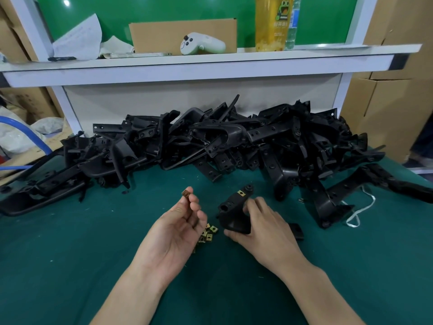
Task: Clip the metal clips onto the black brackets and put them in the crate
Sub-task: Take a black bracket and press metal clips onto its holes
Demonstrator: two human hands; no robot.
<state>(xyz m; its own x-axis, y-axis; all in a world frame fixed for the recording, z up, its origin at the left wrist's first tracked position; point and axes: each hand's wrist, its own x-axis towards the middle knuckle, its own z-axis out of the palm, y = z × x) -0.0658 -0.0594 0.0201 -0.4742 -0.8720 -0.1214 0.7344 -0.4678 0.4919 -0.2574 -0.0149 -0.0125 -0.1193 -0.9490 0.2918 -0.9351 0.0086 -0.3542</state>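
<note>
Left hand [174, 227] pinches a brass metal clip [186, 194] at nine o'clock of the black plastic bracket [233, 208] gripped by right hand [264, 221].

Single head-worn wide-angle view, facing forward and down, close over the green table [70, 266]

The left hand [178, 228] covers part of the loose clips [209, 234] on the counter [70, 254]; their number cannot be told. Its fingertips [194, 204] hide the lower half of the metal clip [185, 193] they pinch. The grip of the right hand [264, 224] hides the lower end of the black bracket [234, 207]. The yellow bottle [273, 22] is cut off by the top edge and hides most of the water bottle [293, 24].
</note>
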